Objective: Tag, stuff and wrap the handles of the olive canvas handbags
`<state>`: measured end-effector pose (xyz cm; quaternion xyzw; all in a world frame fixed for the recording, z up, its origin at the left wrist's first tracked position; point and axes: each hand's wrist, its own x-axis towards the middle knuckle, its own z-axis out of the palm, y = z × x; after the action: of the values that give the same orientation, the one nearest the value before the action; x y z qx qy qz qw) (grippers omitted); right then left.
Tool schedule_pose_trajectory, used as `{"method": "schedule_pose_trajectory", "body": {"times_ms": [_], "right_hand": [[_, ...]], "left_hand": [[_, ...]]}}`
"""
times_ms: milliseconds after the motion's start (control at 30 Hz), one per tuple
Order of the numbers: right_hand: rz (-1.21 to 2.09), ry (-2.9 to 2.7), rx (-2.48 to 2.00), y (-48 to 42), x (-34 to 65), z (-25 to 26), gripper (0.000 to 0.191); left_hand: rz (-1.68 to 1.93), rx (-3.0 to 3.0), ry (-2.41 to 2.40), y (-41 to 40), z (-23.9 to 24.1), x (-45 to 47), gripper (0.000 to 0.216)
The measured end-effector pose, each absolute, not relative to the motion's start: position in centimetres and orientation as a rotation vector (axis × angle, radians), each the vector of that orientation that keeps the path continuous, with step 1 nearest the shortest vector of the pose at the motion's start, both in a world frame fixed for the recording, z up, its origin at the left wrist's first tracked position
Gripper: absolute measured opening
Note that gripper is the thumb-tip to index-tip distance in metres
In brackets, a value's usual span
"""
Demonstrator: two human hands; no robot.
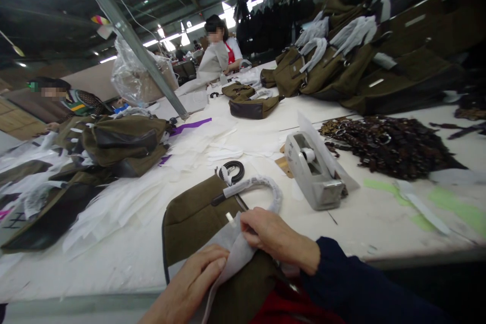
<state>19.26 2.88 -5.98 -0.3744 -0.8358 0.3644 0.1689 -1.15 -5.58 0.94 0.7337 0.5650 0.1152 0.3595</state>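
Over the olive-green fabric bag (pixel 195 215), a thin greyish-white sheet (pixel 240 252), pinched by the right hand (pixel 271 235) and seemingly the left hand (pixel 199 273), could be creased by uneven pulling.

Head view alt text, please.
The left hand and right hand hold a pale sheet over an olive bag on a white table. To the bag's right are a grey tape dispenser and a dark strap pile.

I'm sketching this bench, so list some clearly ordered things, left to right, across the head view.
Leftmost bags, left hand, right hand, tape dispenser, brown pile.
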Motion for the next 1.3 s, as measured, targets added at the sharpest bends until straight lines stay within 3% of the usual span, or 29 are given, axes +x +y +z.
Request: {"method": "schedule_pose_trajectory", "body": {"times_ms": [200,433,600,900,1200,1300], "right_hand": [[1.028,-2.381,-1.058,3.0,19.0,-5.8,0.007],[1.04,-2.356,-1.047,3.2,19.3,-6.2,0.005],[1.085,-2.328,-0.996,3.3,19.6,-6.4,0.006],[1.034,-2.353,-0.982,3.5,19.6,-6.5,0.007],[0.673,-2.708,-0.866,5.5,18.1,-4.4,0.039],[0.582,-2.85,-0.809,6.2,16.8,-4.4,0.023]], "left_hand": [[0.05,2.145,1.581,-5.5,2.6,-0.8,0.027],[0.062,2.867,1.443,-7.2,-1.8,3.2,0.053],[0.081,2.774,1.57,-7.2,-5.6,1.6,0.05],[0.161,2.676,1.439,-6.1,-4.9,0.1,0.05],[0.065,2.607,1.414,-5.5,-4.4,0.1,0.047],[0.028,2.612,1.431,-5.4,-4.4,0.1,0.047]]}}
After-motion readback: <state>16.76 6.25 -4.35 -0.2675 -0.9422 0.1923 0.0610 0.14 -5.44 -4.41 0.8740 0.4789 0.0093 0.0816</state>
